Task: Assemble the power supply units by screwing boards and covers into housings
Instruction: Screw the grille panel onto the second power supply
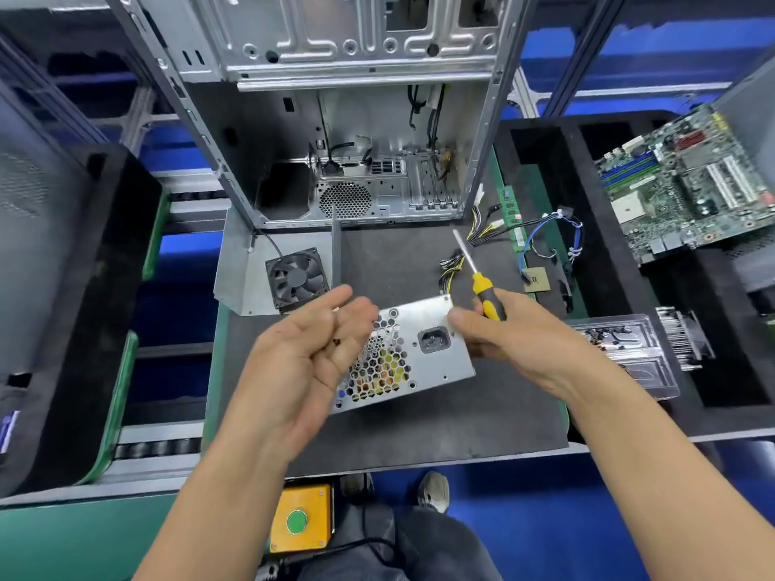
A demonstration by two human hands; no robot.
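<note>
Dark mat point(419, 429) carries PSU point(413, 354), open PC case point(356, 161), fan bracket point(256, 270), probably loose.

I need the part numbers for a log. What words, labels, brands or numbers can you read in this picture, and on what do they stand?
No text can be read.
Green motherboard: printing too small and blurred.
White label inside the open grey metal computer case: blurred.
Green memory stick: label unreadable.
Silver metal power supply unit: no text visible on the face shown.
Yellow box with green button: no lettering visible.

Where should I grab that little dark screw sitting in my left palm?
Pinch the screw by its head, coming from above with the right hand's fingertips. It lies loose in the upturned, cupped left hand, so only its top is reachable; too small to tell its orientation.
</note>
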